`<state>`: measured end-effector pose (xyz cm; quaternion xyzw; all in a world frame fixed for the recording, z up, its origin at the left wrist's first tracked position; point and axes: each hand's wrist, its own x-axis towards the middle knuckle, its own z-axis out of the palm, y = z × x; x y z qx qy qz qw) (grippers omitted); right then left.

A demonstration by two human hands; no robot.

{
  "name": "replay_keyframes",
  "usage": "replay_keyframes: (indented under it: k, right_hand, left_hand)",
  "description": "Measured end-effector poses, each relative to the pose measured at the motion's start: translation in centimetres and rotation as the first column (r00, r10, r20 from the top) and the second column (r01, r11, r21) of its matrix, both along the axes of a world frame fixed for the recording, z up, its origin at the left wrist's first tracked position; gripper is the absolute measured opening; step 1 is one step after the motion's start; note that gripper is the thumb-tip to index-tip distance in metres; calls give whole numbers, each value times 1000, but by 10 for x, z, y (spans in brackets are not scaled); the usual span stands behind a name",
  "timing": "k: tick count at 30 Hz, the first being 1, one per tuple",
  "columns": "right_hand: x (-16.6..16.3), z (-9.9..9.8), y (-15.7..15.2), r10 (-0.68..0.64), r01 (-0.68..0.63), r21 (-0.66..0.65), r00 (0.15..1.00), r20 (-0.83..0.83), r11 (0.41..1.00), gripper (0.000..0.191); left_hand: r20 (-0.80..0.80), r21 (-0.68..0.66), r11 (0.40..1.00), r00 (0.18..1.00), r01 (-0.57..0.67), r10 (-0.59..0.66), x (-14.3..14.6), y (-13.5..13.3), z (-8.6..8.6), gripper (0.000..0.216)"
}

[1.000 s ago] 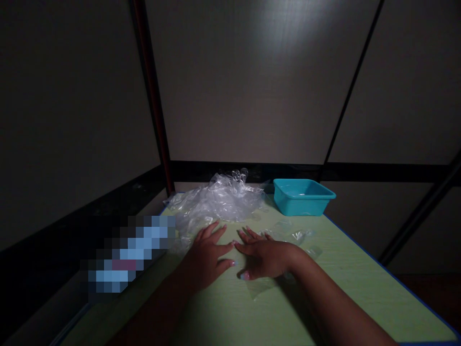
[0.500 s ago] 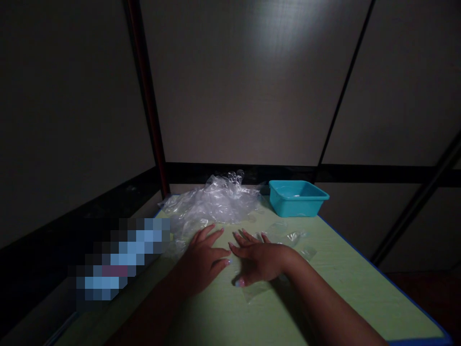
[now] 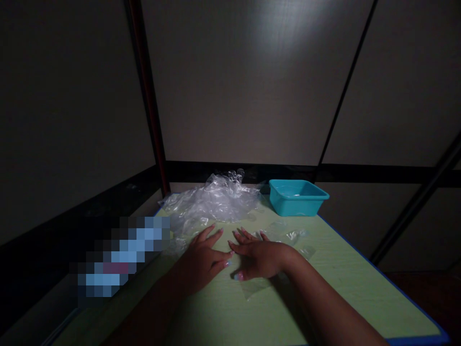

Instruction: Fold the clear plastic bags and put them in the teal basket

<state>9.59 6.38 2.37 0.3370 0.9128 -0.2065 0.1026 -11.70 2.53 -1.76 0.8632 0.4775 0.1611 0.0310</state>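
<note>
Head view: barely a shift in half a second, so the work seems paused. By the wearer's clock, crumpled plastic [image 3: 219, 201] heaps toward twelve; left hand [image 3: 203, 264], palm down, fingers spread, at eleven; right hand [image 3: 264, 259], wrist bent inward, fans over clear film [image 3: 293, 236] at one, teal bin [image 3: 297, 207] beyond.

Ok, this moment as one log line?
left hand: open, beside plastic pile | right hand: open, over clear plastic | tub: on table

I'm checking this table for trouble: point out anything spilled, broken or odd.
Nothing visible looks spilled or broken. The clear plastic heap left of the turquoise tub looks untidy, being crumpled; the pixelated patch at left hides what lies there.
</note>
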Motion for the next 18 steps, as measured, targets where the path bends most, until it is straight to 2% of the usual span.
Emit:
replay_keyframes:
  k: [18]
  right_hand:
    - [-6, 1, -1, 22, -23, -14, 999, -30, 1000, 89]
  left_hand:
    - [50, 60, 998, 999, 5, -8, -5, 3, -10, 25]
